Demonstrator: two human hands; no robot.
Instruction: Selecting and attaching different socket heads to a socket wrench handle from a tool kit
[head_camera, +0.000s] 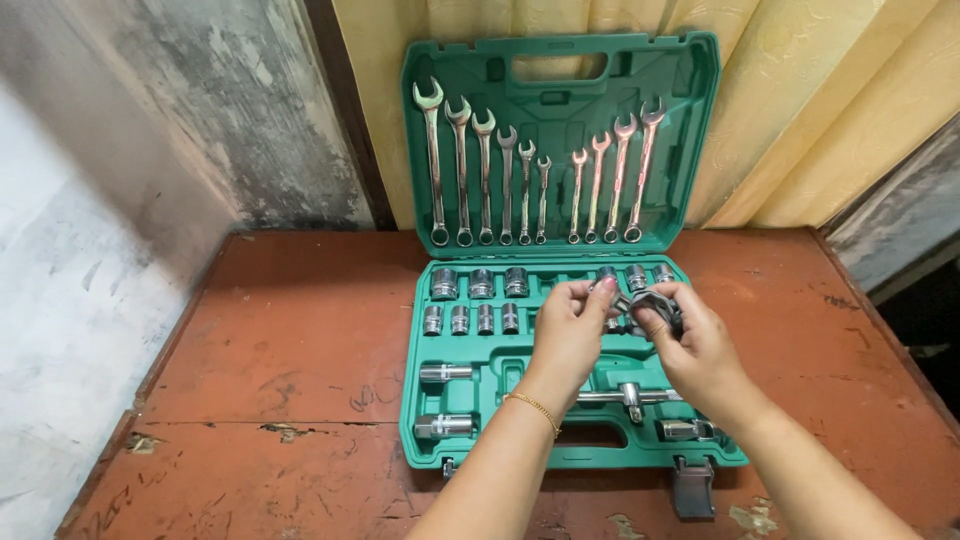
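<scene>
Worn red paint covers the wooden table (300, 340) set against a stained grey wall (130, 170) and yellow curtain (800, 110), where a green plastic tool case (700, 450) lies open. Upright in the case's lid, a row of combination wrenches (535, 175) runs from long to short and back. Sockets (480, 284) fill the nearer tray's upper-left pockets, with two deep sockets (445, 400) at its lower left and a sliding T-bar (630, 396) across its lower right. Above the tray's middle, the person's left hand (568, 335), a gold bracelet (533, 407) at the wrist, pinches a small chrome piece (618, 300) at its fingertips. The right hand (700, 350) is curled around a larger chrome tool part (655, 303), the two pieces meeting between the hands. By the look of it, they are being fitted together or pulled apart; which cannot be told. Any next move would seem to call for a firm hold and careful alignment.
</scene>
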